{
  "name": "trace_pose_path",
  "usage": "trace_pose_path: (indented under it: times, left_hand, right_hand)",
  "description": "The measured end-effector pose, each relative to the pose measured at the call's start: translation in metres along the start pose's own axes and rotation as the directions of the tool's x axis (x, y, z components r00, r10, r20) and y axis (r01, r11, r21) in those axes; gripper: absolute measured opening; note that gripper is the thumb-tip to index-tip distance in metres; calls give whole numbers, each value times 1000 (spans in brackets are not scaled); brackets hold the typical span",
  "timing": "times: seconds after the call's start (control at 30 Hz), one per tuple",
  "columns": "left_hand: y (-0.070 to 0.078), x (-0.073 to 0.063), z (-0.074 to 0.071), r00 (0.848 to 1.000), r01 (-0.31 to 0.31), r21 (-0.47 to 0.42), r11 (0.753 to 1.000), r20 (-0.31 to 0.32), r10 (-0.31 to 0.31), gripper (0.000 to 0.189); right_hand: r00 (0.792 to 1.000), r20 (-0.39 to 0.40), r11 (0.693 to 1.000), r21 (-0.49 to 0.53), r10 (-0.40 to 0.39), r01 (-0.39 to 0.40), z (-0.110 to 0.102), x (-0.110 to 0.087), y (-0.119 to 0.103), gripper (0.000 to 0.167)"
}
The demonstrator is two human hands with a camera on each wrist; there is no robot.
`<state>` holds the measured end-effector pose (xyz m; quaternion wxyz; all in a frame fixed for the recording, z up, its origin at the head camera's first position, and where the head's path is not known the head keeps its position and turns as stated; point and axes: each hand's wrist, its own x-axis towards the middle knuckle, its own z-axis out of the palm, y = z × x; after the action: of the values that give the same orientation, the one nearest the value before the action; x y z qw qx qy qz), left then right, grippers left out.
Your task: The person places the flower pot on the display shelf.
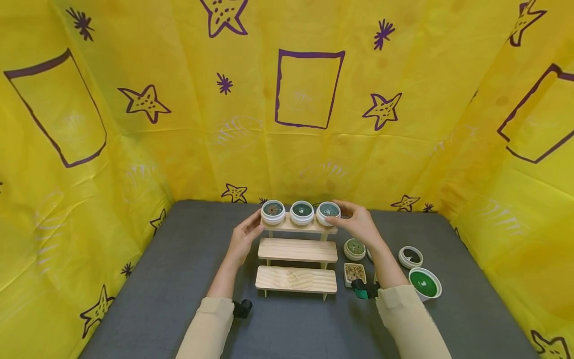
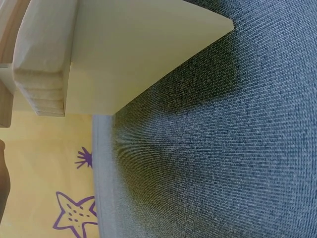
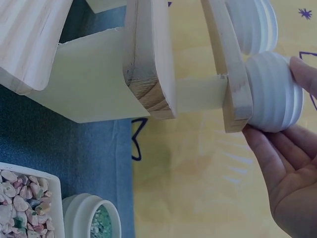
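Three small white ribbed bowls with dark teal contents stand in a row on the top step of a wooden three-step display stand [image 1: 297, 250]. My right hand [image 1: 357, 223] pinches the right bowl [image 1: 329, 213], thumb on its near side and fingers around the far side. In the right wrist view that bowl [image 3: 275, 91] sits at the end of the top plank, with my fingertips under its lower edge. My left hand [image 1: 242, 239] is beside the left bowl [image 1: 273, 212], fingertips right at its side. Between them stands the middle bowl [image 1: 302, 213].
Right of the stand are a bowl of green bits [image 1: 355, 249], a square dish of pebbles [image 1: 355, 274], a dark-filled bowl [image 1: 410, 257] and a larger bowl with a glossy green inside [image 1: 424, 283]. A yellow patterned cloth [image 1: 309, 164] hangs around the grey table [image 1: 188, 279].
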<state>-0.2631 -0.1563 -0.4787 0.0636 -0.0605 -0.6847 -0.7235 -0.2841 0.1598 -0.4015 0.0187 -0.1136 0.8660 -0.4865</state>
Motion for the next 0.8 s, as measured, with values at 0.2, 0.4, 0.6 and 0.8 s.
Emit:
trace_pose_path:
  times: [0.2, 0.4, 0.6, 0.8]
  left_hand:
    - [1, -1, 1, 1000, -4, 3, 1000, 11, 4, 51]
    - [0, 0, 1, 1000, 4, 4, 1000, 9, -4, 52]
    - [0, -1, 1, 1000, -5, 9, 1000, 2, 5, 52]
    - [0, -1, -1, 1000, -12, 13, 1000, 3, 12, 52]
  right_hand:
    - [1000, 4, 1000, -2, -2, 2, -1, -2, -1, 69]
    - [1000, -1, 1000, 15, -17, 17, -2, -2, 3, 69]
    - [1000, -19, 998, 61, -24, 25, -8, -6, 7, 69]
    - [999, -36, 994, 103, -23, 27, -20, -12, 12, 71]
